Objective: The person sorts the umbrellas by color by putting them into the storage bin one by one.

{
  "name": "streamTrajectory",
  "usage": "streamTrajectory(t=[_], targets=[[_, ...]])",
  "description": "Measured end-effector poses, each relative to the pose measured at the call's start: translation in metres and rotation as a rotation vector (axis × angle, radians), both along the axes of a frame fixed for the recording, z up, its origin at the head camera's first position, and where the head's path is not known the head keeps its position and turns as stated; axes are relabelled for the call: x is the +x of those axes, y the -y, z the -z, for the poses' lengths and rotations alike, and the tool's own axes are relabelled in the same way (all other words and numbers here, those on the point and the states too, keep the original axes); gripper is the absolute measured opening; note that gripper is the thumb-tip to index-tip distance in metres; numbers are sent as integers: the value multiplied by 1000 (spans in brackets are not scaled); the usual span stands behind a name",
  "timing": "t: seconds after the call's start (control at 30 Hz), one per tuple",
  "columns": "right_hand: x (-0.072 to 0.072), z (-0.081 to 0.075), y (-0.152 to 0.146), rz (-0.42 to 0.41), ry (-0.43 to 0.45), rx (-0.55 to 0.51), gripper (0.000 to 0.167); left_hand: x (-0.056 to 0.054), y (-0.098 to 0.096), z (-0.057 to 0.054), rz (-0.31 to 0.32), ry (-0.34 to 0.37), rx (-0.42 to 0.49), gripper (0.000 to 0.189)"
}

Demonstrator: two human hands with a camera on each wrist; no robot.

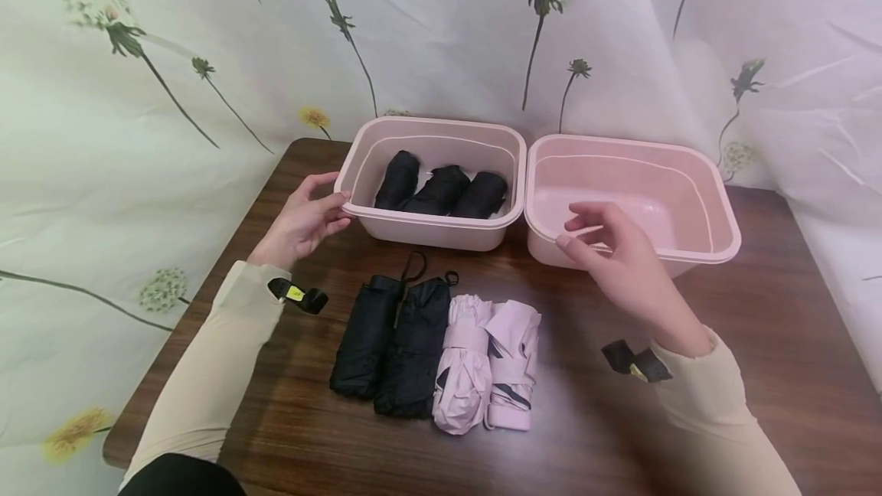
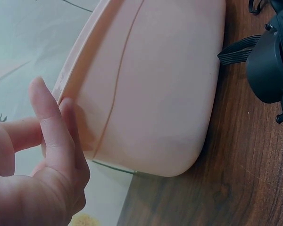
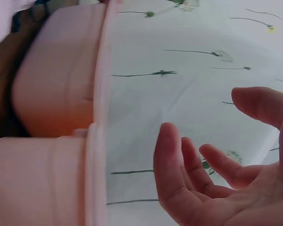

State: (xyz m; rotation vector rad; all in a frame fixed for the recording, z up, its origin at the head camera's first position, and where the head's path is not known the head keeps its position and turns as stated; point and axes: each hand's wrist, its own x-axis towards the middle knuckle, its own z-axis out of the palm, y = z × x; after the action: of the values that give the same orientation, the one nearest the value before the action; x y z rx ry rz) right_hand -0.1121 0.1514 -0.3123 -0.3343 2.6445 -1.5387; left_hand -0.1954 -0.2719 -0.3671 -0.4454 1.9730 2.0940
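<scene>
My left hand (image 1: 303,220) is at the left front corner of a pink plastic bin (image 1: 441,234), its fairly straight fingers touching the rim. Three black folded umbrellas (image 1: 441,188) lie inside this bin. My right hand (image 1: 623,262) hovers over the front rim of a second pink bin (image 1: 696,167), fingers loosely bent and nothing between them. In the right wrist view, thumb and fingertips (image 3: 169,136) stand apart from each other. Between my forearms, two black folded umbrellas (image 1: 365,339) lie beside two light pink folded umbrellas (image 1: 463,373) on the table.
Both bins stand side by side at the back of a dark wooden table (image 1: 586,427). A white cloth with dandelion prints (image 1: 441,37) hangs behind and around it. Black straps (image 1: 298,295) circle my sleeve cuffs.
</scene>
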Motion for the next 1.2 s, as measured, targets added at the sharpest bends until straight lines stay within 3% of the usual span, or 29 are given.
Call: streamTrajectory(t=[0.17, 0.33, 0.63, 0.87, 1.2], targets=[[10, 31, -3, -16, 65, 12, 48, 0, 1, 0, 1, 2, 8, 61], [21, 63, -1, -1, 100, 110, 53, 0, 1, -1, -1, 3, 14, 61], [42, 104, 18, 2, 215, 214, 91, -1, 2, -1, -2, 3, 31, 58], [55, 118, 33, 8, 264, 325, 108, -1, 2, -1, 3, 11, 33, 60], [62, 118, 42, 17, 267, 361, 114, -2, 1, -1, 5, 7, 35, 59]])
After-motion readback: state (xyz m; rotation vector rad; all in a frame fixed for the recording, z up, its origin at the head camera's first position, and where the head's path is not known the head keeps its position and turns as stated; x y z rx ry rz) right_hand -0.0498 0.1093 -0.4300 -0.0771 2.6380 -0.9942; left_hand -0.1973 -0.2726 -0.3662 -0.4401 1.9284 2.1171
